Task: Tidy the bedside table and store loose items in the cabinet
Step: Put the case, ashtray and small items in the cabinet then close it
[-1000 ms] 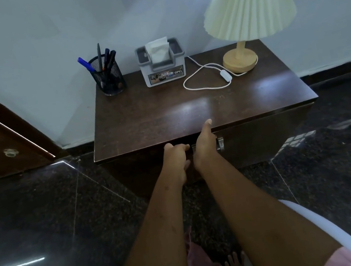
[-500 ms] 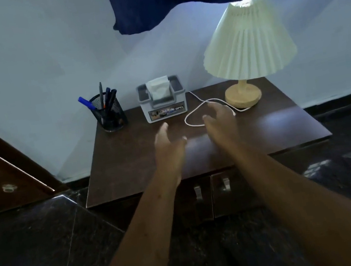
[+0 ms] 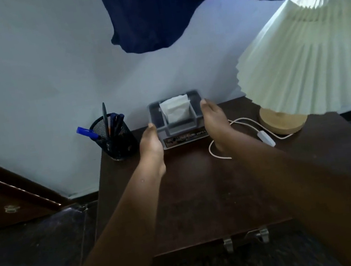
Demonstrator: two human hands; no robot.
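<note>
- Dark wood bedside table (image 3: 204,197) sits against a pale wall, dark glossy floor around it, and a navy curtain (image 3: 194,2) hangs down up top.
- Far left at the back there's a black mesh pen holder (image 3: 116,140) stuffed with pens, one blue cap poking out sideways.
- Left hand (image 3: 150,144) is pressed flat against the left side of the tissue box (image 3: 178,123), thumb up by its top edge.
- That grey box sits at the back middle of the table, white tissue sticking out the top.
- Right hand (image 3: 215,126) is on the box's right side the same way, so it's clamped between both palms. Can't tell if it's off the table.
- White cord (image 3: 250,125) with an inline switch loops just right of that hand.
- Far right: lamp (image 3: 301,60), pleated cream shade, wooden base.
- Two metal cabinet handles (image 3: 245,238) show at the front edge.
</note>
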